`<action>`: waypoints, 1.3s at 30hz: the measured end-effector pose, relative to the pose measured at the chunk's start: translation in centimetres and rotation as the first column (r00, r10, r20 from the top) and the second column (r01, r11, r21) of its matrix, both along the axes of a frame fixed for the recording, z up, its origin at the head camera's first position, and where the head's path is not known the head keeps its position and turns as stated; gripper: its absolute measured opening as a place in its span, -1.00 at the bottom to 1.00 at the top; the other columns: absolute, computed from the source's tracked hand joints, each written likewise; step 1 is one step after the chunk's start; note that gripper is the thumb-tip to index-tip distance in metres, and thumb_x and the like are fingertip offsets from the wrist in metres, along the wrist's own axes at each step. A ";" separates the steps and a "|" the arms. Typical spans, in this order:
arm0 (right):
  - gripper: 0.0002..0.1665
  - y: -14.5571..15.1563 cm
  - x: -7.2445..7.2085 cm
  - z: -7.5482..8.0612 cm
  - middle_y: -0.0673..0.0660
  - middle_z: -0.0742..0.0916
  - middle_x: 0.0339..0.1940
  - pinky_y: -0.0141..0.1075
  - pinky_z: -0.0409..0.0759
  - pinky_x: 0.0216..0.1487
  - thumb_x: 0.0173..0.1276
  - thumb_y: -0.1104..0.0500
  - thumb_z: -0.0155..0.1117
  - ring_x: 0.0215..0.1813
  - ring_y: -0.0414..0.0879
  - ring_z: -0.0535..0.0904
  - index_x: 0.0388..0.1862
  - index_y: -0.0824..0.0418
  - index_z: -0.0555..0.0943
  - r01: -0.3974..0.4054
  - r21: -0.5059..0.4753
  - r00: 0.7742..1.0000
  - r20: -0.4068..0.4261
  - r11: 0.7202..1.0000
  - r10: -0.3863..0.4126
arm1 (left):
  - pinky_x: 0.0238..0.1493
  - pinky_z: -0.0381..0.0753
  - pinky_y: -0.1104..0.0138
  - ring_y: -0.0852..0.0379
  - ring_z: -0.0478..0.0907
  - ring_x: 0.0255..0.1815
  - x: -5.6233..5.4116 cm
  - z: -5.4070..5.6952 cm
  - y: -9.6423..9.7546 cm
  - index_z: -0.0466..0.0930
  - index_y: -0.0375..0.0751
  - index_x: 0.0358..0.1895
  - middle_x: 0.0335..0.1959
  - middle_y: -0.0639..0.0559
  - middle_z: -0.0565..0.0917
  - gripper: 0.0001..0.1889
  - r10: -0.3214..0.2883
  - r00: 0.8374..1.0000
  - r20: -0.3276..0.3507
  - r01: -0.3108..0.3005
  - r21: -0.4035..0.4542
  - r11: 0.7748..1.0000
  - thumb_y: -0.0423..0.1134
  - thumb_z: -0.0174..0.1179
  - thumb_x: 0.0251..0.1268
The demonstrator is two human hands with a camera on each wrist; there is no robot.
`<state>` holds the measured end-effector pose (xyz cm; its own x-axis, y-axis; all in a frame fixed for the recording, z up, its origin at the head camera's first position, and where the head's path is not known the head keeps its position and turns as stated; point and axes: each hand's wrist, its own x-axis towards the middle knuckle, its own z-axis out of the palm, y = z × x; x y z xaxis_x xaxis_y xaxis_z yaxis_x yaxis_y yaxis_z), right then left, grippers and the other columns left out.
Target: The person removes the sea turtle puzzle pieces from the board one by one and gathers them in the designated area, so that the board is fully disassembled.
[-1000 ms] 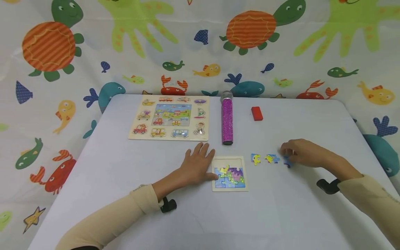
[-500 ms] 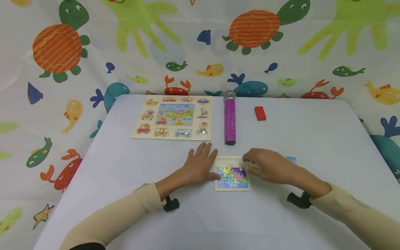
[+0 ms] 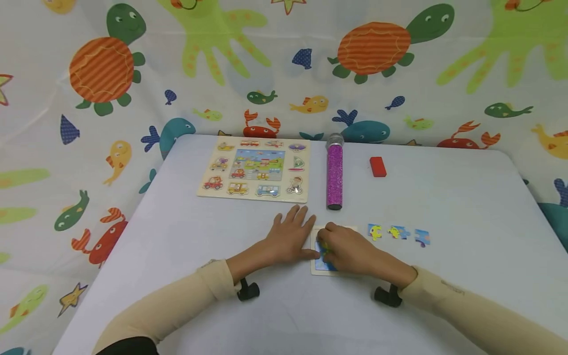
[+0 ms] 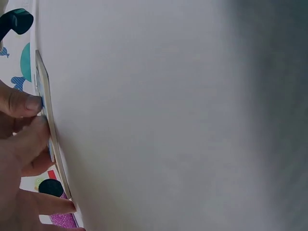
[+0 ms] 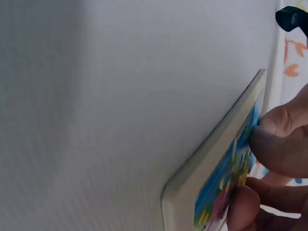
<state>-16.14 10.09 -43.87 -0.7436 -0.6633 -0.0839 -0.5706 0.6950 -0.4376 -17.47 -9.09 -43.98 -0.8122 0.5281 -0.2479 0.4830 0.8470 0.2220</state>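
A small framed jigsaw puzzle (image 3: 324,272) lies on the white table, partly hidden by my hands. My left hand (image 3: 290,239) rests at its left side, fingers spread and the thumb touching the frame. Over the puzzle, my right hand (image 3: 355,249) has bent fingers, and their tips touch the picture. The right wrist view shows fingertips on the jigsaw's colourful face beside its pale wooden rim (image 5: 226,125); whether a piece is pinched there I cannot tell. Three loose jigsaw pieces lie in a row on the right: one (image 3: 374,231), another (image 3: 401,232) and a third (image 3: 422,237).
Behind my left hand lies a larger wooden vehicle puzzle board (image 3: 257,170). A pink glitter microphone (image 3: 335,172) stretches away from me beside it, and a small red block (image 3: 378,166) is farther right. A sea-animal curtain (image 3: 266,59) hangs behind the table.
My right hand has left the third loose piece and moved left onto the framed jigsaw. All three loose pieces are now uncovered. My left hand has stayed beside the frame.
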 end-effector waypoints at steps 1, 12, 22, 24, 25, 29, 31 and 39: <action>-0.65 -0.1 -0.1 -0.1 0.10 0.66 -0.19 -0.20 0.68 -0.13 0.20 0.31 0.53 -0.23 -0.11 0.56 -0.04 0.32 0.67 0.017 -0.010 0.999 0.027 1.000 -0.017 | 0.44 0.10 -0.34 -0.25 -0.09 0.65 0.0 0.0 0.0 0.20 -0.19 0.59 0.64 -0.24 0.08 0.02 -0.001 1.000 0.004 0.001 -0.006 1.000 0.31 0.36 0.20; -0.74 0.7 -0.6 -0.7 0.00 0.62 -0.28 -0.29 0.55 -0.20 0.28 0.35 0.43 -0.27 -0.15 0.47 -0.03 0.29 0.72 0.103 -0.082 0.987 0.128 0.991 -0.092 | 0.43 0.00 -0.40 -0.26 -0.16 0.66 -0.1 -0.2 0.3 0.13 -0.18 0.62 0.66 -0.24 0.01 0.10 -0.020 1.000 0.009 0.021 -0.038 0.999 0.38 0.35 0.15; -0.76 6.2 -1.0 2.7 -0.04 0.73 -0.24 -0.31 0.65 -0.23 0.44 0.31 0.30 -0.21 -0.13 0.58 0.04 0.28 0.72 0.161 -0.234 0.972 0.208 0.959 -0.113 | 0.42 0.01 -0.40 -0.29 -0.13 0.65 0.0 -0.1 0.3 0.16 -0.20 0.61 0.64 -0.27 0.04 0.12 -0.008 1.000 -0.002 0.008 -0.044 0.999 0.39 0.37 0.12; -0.77 8.0 -1.2 3.3 -0.03 0.72 -0.26 -0.32 0.65 -0.25 0.41 0.32 0.33 -0.21 -0.11 0.58 0.03 0.28 0.70 0.200 -0.216 0.966 0.204 0.956 -0.156 | 0.42 0.02 -0.40 -0.30 -0.12 0.65 -0.1 0.0 0.3 0.17 -0.21 0.60 0.64 -0.28 0.06 0.12 -0.007 1.000 -0.012 0.007 -0.041 0.999 0.38 0.38 0.10; -0.77 8.8 -1.3 3.4 -0.03 0.72 -0.27 -0.32 0.65 -0.26 0.40 0.33 0.34 -0.22 -0.11 0.58 0.02 0.27 0.69 0.215 -0.202 0.962 0.211 0.956 -0.171 | 0.42 0.01 -0.41 -0.30 -0.11 0.65 -0.1 0.1 0.3 0.18 -0.22 0.60 0.63 -0.29 0.06 0.12 -0.004 1.000 -0.011 0.003 -0.036 0.999 0.37 0.40 0.09; -0.81 10.9 -1.1 2.8 -0.09 0.68 -0.34 -0.35 0.60 -0.26 0.37 0.34 0.36 -0.24 -0.14 0.55 -0.07 0.17 0.68 0.195 -0.133 0.960 0.229 0.972 -0.161 | 0.42 0.01 -0.40 -0.30 -0.11 0.65 -0.1 0.2 0.2 0.19 -0.23 0.60 0.63 -0.29 0.07 0.12 0.002 1.000 -0.007 -0.002 -0.037 0.999 0.36 0.41 0.08; -0.80 11.4 -0.8 2.2 -0.13 0.67 -0.34 -0.35 0.58 -0.26 0.36 0.36 0.35 -0.26 -0.16 0.54 -0.08 0.16 0.69 0.156 -0.114 0.963 0.240 0.981 -0.125 | 0.42 0.02 -0.40 -0.30 -0.12 0.65 -0.2 0.2 0.2 0.18 -0.23 0.60 0.63 -0.29 0.06 0.12 0.001 1.000 -0.003 -0.001 -0.036 0.999 0.35 0.41 0.09; -0.76 10.8 0.1 0.3 -0.11 0.67 -0.32 -0.31 0.59 -0.22 0.32 0.33 0.42 -0.28 -0.21 0.51 -0.03 0.25 0.72 0.144 -0.022 0.987 0.076 0.989 -0.142 | 0.43 0.03 -0.39 -0.30 -0.12 0.65 -0.2 0.1 0.3 0.18 -0.24 0.60 0.63 -0.29 0.06 0.11 0.001 1.000 0.013 -0.001 -0.021 1.000 0.34 0.42 0.09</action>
